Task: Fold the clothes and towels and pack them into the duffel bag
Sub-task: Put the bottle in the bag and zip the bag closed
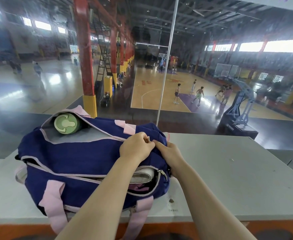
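One navy duffel bag [76, 153] lies on the grey table [229, 179], its long axis running from the near left to the far right end. Both hands meet at that far right end: the left hand [135, 148] pinches a small zipper pull [148, 139], the right hand [170, 152] grips the fabric, fingers curled. One folded white towel [142, 175] shows inside; one green bottle [66, 124] sits in the far pocket.
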